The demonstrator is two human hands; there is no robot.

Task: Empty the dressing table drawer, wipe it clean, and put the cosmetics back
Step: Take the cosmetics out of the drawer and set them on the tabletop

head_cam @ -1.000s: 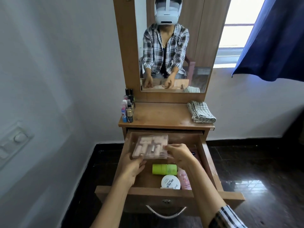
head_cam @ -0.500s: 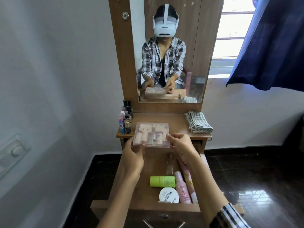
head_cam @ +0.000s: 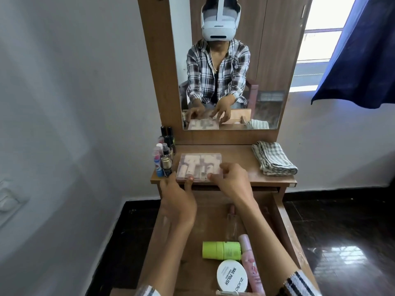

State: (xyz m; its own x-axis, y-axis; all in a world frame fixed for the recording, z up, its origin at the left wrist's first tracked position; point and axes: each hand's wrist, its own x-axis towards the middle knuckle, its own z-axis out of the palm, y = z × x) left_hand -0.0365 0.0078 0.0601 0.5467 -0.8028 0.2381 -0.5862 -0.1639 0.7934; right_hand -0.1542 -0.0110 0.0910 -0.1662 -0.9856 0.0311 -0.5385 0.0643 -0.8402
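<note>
Head view: both hands hold a clear box (head_cam: 199,167) of cosmetics on the desk (head_cam: 239,159), at its front edge.
Left hand (head_cam: 178,195): fingers closed on the box's near-left corner.
Right hand (head_cam: 229,181): fingers clamped over its right side.
Risk, overhang: released too near the edge, the box could tip into the open drawer (head_cam: 284,223).
Risk, bottles (head_cam: 163,159): sliding left could topple them.
Remaining: green tube (head_cam: 222,250), white jar (head_cam: 232,275), pink tube (head_cam: 250,265) lie in the drawer.
</note>
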